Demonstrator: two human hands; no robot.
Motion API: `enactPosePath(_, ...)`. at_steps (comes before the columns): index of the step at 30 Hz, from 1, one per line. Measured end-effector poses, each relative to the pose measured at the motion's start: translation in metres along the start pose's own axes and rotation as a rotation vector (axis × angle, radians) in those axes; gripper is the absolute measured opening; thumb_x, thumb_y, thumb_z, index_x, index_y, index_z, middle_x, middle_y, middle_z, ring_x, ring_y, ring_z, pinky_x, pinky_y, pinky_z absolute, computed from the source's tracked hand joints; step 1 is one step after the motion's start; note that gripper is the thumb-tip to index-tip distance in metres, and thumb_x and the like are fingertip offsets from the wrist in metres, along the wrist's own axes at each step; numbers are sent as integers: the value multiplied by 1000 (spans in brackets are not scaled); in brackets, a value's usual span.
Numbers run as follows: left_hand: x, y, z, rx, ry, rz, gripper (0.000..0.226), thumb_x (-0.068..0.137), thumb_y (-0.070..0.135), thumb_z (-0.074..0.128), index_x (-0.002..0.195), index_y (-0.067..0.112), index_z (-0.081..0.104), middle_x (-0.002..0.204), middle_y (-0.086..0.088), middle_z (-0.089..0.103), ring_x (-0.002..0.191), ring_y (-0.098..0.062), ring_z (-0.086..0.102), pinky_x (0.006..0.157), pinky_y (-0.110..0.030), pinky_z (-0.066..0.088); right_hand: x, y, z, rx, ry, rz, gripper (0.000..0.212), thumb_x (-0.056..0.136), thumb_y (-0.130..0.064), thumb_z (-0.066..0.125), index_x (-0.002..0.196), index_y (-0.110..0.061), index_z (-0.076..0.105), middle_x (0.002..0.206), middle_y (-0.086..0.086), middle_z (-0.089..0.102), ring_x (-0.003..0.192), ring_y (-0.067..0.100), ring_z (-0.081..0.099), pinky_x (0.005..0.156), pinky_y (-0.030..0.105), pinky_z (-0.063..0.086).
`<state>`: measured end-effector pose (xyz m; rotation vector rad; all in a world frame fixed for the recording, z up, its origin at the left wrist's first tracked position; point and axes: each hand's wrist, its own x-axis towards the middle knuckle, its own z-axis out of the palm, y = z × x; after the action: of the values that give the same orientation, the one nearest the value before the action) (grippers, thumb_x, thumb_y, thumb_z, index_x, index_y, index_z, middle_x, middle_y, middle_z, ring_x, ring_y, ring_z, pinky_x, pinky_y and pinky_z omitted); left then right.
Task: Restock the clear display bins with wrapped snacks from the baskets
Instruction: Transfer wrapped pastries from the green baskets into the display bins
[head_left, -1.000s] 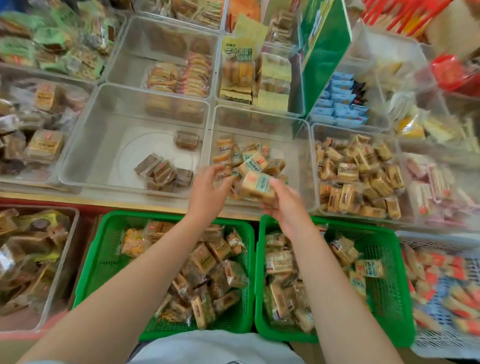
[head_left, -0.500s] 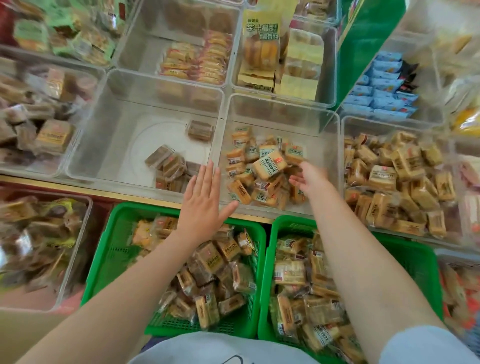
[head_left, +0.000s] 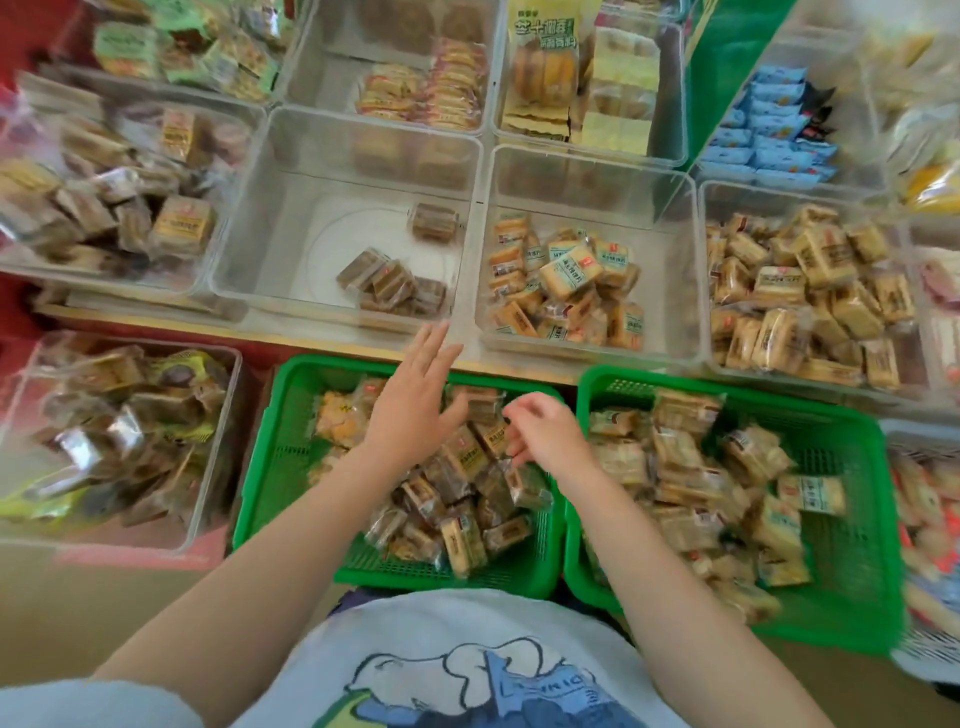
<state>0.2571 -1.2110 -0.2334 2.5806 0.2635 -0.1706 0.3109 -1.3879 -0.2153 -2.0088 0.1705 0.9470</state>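
2 green baskets (head_left: 291, 457) at 6 o'clock hold heaped wrapped snacks (head_left: 457, 499) — clear bins (head_left: 343, 223) at 12, the left one nearly bare

right hand (head_left: 540, 431): fingers curl down among wrappers, contact unclear | right green basket (head_left: 852, 525): snacks motion-blurred, labels unreadable | white basket (head_left: 930, 649): cut by right edge

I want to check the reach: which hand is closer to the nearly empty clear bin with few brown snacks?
Left. The left hand has its fingertips at the front edge of the nearly empty bin. The right hand is farther back, over the left green basket.
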Motion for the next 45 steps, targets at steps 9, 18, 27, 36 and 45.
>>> enactPosePath(9, -122, -67, 62, -170, -359, -269, 49, 98, 30, 56, 144, 17, 47, 144, -4, 48, 130, -21, 46, 99, -35, 46, -3, 121, 99, -608, -209, 186, 55, 90, -34, 70, 134, -12, 44, 126, 8, 59, 114, 28, 57, 90, 41, 52)
enactPosePath(18, -128, -75, 47, -254, -338, -294, 49, 99, 33, 56, 145, 18, 47, 141, -3, 51, 129, -20, 48, 104, -35, 42, 1, 109, 103, -449, -150, 208, 54, 87, -38, 75, 130, -18, 49, 127, 8, 56, 118, 28, 52, 93, 40, 46)
enactPosePath(27, -80, -5, -18, -944, -149, -393, 31, 95, 42, 61, 125, 35, 60, 114, 12, 70, 100, -7, 68, 83, -28, 55, -45, 4, 21, 828, -387, 144, 36, 108, -25, 36, 125, -8, 63, 117, 18, 72, 102, 31, 71, 81, 41, 60)
enactPosePath(36, -12, 48, -44, -1139, -37, -395, 30, 94, 24, 69, 123, 20, 63, 100, -6, 75, 80, -14, 74, 65, -23, 58, -32, -26, -17, 582, -213, -17, 38, 107, -37, 43, 126, -13, 64, 111, 12, 74, 93, 24, 71, 73, 40, 59)
enactPosePath(45, 55, 27, -26, -328, 228, -178, 57, 99, 42, 54, 149, 19, 40, 148, 1, 46, 137, -17, 40, 117, -42, 30, 21, -70, -64, 461, 96, -73, 22, 99, -19, 63, 120, -15, 57, 105, 10, 73, 71, 17, 68, 67, 30, 60)
